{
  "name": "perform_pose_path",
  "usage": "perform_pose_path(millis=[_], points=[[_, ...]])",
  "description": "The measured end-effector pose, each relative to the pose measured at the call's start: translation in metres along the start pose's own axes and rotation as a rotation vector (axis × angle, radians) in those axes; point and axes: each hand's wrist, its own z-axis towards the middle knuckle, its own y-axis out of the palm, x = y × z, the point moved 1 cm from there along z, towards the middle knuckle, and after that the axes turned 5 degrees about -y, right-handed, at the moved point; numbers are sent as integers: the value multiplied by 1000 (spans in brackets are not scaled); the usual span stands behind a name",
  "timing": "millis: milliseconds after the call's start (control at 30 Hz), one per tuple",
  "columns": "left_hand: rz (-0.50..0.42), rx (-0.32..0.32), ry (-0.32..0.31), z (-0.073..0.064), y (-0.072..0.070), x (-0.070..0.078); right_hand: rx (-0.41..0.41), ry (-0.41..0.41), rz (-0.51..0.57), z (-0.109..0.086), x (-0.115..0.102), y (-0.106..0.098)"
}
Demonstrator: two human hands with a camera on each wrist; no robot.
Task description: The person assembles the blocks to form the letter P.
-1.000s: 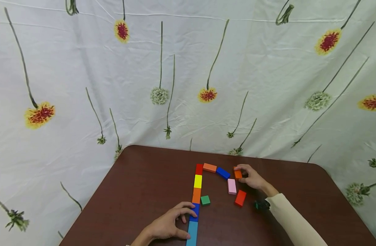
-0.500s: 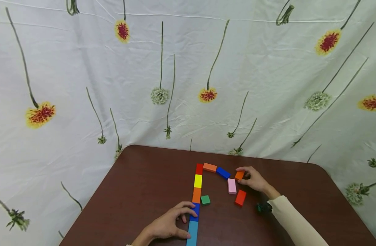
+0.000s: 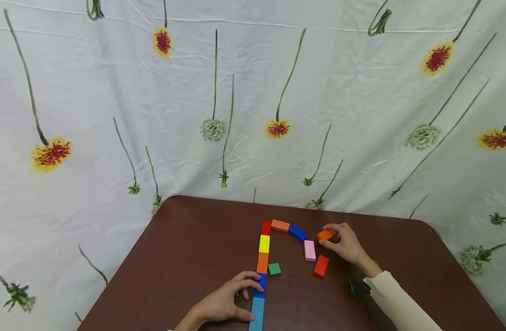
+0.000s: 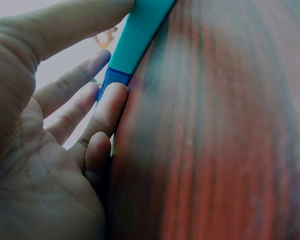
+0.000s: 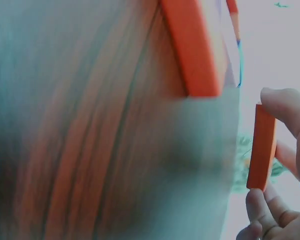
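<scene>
the held orange block (image 3: 326, 235) has been turned and shifted rightward, away from the pink block (image 3: 309, 251), since the earliest frame, together with the right grip (image 3: 347, 244); the left grip (image 3: 225, 299) has been kept in place. the held orange block is pinched between thumb and fingertips of the right grip. to that grip's left lie the pink block and, farther along, the angled blue block (image 3: 298, 232); the red block (image 3: 321, 266) lies on its near side. the left grip is loosely spread, nothing pinched, with the light blue block (image 3: 257, 313) and the dark blue block (image 3: 259, 285) touched along their sides.

the step in hand is judged to be the orienting of the held orange block near the curve of blocks; for the next move, an even pinch and clearance from the pink and red blocks seem to be called for.

in the right wrist view, the held orange block appears clear of the surface (image 3: 195, 239), which cannot be told from the head view. by the left wrist view, the palm, hidden from above, is shown.
</scene>
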Motion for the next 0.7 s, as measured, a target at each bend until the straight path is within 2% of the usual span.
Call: perform_pose_path(millis=[100, 267, 467, 700], points=[[4, -3, 4, 0, 0, 0, 32, -3, -36, -4, -11, -1], [2, -4, 10, 1, -1, -2, 36, -32, -57, -13, -34, 3], [11, 9, 15, 1, 0, -2, -20, -97, -64, -25, -58, 11], [17, 18, 15, 2, 1, -2, -110, -91, -92, -37, -73, 24]])
